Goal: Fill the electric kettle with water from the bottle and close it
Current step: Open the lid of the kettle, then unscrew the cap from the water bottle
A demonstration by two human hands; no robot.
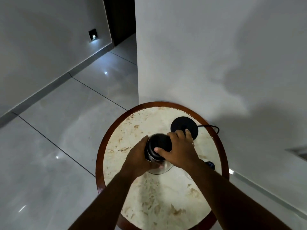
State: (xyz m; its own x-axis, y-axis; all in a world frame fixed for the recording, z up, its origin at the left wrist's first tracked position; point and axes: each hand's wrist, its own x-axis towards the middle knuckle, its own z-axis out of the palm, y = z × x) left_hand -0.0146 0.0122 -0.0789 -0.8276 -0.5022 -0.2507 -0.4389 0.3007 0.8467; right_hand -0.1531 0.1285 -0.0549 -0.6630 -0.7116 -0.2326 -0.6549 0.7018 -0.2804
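Round marble-top table (166, 196), glossy wood rim. Steel kettle (152, 156) with domed black lid stands mid-table. Left hand (138, 159) wraps its body; right hand (180, 150) lies spread over the lid. Flat black base disc (182, 124) behind it, corded.

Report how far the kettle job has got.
Done: nothing can be confirmed; whether water is inside cannot be seen. In hand: the kettle stands on the round table, off its black base; the left hand grips its side and the right hand rests on the black lid. Left: confirm the fill and the lid's closure.
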